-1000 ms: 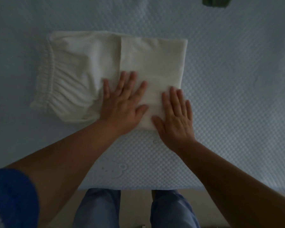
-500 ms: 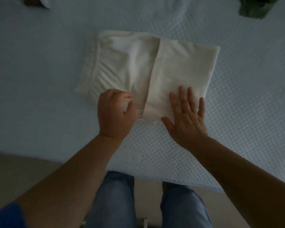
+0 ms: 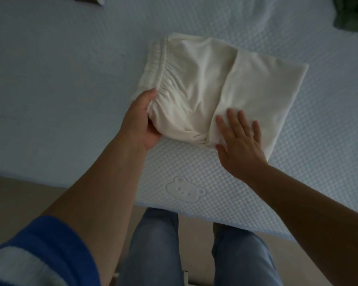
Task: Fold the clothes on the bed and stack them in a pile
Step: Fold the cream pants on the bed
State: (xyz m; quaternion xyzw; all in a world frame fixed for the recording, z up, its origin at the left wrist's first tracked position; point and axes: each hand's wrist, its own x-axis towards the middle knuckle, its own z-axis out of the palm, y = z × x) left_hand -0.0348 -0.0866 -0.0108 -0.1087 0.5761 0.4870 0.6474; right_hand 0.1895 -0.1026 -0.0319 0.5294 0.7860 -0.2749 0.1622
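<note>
Pale blue quilted bed (image 3: 70, 79) filling our view, cream folded garment (image 3: 225, 85) at upper centre, our left hand (image 3: 141, 122) gripping its gathered waistband corner, our right hand (image 3: 240, 143) flat with fingers spread on its lower edge, green cloth (image 3: 351, 15) at upper right

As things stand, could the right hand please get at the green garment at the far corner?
Probably not without leaning: the right hand presses the cream shorts, and the green garment lies far across open bed.

Embossed bear emblem (image 3: 184, 189) near mattress edge, beige floor (image 3: 19, 195), dark object (image 3: 87, 0) at top left
</note>
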